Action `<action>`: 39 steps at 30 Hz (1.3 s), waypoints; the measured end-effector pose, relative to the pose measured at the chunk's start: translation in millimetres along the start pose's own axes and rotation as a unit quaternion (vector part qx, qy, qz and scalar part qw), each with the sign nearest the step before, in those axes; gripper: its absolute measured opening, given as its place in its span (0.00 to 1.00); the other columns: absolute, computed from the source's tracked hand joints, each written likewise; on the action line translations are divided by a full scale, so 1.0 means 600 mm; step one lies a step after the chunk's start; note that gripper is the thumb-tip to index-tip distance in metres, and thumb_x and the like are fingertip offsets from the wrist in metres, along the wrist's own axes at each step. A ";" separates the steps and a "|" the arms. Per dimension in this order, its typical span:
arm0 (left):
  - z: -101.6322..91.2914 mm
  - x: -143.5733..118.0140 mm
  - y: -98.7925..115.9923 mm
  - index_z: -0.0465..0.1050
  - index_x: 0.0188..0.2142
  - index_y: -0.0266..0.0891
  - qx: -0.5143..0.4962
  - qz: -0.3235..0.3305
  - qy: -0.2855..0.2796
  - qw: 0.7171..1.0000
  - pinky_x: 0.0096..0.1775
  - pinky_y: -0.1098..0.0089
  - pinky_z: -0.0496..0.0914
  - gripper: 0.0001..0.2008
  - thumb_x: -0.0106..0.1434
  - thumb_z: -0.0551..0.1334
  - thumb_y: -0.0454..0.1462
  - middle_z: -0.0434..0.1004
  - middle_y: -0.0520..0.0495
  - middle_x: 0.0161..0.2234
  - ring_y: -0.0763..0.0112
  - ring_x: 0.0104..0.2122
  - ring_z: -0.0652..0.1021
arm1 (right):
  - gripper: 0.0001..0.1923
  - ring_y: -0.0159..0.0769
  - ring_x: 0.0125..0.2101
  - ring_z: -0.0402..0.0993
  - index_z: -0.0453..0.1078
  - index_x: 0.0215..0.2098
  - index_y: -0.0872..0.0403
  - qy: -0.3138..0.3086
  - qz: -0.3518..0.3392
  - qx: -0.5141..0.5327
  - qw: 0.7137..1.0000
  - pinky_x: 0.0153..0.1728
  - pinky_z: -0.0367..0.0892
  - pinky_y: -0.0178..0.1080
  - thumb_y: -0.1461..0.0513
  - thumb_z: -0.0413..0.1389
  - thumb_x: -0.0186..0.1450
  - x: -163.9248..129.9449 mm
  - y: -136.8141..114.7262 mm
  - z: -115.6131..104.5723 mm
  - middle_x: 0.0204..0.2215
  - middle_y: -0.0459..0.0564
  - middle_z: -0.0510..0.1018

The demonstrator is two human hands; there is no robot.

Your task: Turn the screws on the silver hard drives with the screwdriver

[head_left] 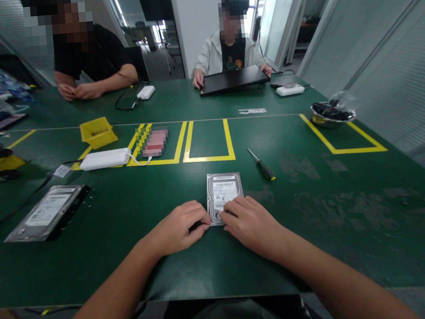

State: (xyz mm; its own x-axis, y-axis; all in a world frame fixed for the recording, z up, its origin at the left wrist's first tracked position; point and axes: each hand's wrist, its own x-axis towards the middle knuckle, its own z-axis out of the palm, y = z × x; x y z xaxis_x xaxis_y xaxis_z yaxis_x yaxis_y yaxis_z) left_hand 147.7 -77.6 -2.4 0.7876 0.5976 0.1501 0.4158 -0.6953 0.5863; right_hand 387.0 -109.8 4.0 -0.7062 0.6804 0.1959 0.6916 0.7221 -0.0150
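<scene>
A hard drive (224, 187) with a white label lies flat on the green table in front of me. My left hand (188, 225) is closed, its thumb and fingertips gathered at the drive's lower left corner. Over the lower right part of the drive, my right hand (251, 225) curls its fingers, covering that corner. A screwdriver (264, 169) with a black and yellow handle rests on the table beyond my right hand. Off to the left lies another drive (51, 207) with small bits beside it.
A white power strip (105, 159), a yellow bin (98, 132) and a pixelated phone (155, 143) sit beyond my left hand. A bowl of dark parts (332, 113) stands far right. Two people sit opposite; one holds a black panel (233, 80). Yellow tape marks the table.
</scene>
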 end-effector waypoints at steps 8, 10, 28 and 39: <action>0.002 0.001 0.001 0.71 0.38 0.38 -0.020 -0.017 0.005 1.000 0.42 0.67 0.65 0.04 0.66 0.58 0.32 0.74 0.48 0.35 0.68 0.38 0.73 | 0.10 0.42 0.40 0.69 0.75 0.43 0.56 0.065 0.082 0.074 0.992 0.43 0.62 0.43 0.60 0.54 0.70 0.000 0.040 -0.022 0.41 0.55 0.77; 0.003 0.002 0.001 0.71 0.37 0.38 -0.023 -0.020 0.008 1.000 0.42 0.68 0.65 0.03 0.65 0.58 0.32 0.73 0.48 0.35 0.68 0.37 0.72 | 0.11 0.43 0.41 0.70 0.75 0.43 0.57 0.085 0.130 0.066 0.986 0.44 0.63 0.43 0.60 0.53 0.70 -0.002 0.062 -0.023 0.41 0.55 0.77; 0.010 0.001 -0.004 0.70 0.38 0.39 -0.037 -0.014 0.020 0.999 0.40 0.68 0.65 0.05 0.63 0.58 0.31 0.71 0.50 0.33 0.69 0.36 0.72 | 0.15 0.47 0.43 0.71 0.74 0.46 0.57 0.053 0.378 -0.061 0.922 0.42 0.65 0.43 0.57 0.52 0.68 -0.018 0.198 0.019 0.42 0.59 0.76; 0.008 0.005 -0.002 0.69 0.35 0.38 -0.035 -0.017 0.020 0.999 0.39 0.69 0.64 0.03 0.62 0.59 0.31 0.70 0.51 0.30 0.70 0.33 0.71 | 0.14 0.45 0.39 0.74 0.72 0.45 0.56 0.016 0.409 -0.069 0.910 0.36 0.64 0.41 0.56 0.52 0.69 -0.016 0.190 0.014 0.40 0.58 0.76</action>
State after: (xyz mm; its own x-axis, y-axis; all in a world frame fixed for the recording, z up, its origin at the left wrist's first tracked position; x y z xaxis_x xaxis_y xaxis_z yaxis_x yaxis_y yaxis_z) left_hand 151.9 -76.8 -6.7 0.7541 0.6370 0.1601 0.4085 -0.6458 0.6451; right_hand 471.2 -32.9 -7.6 0.0558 0.9778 0.2020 0.9978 -0.0474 -0.0460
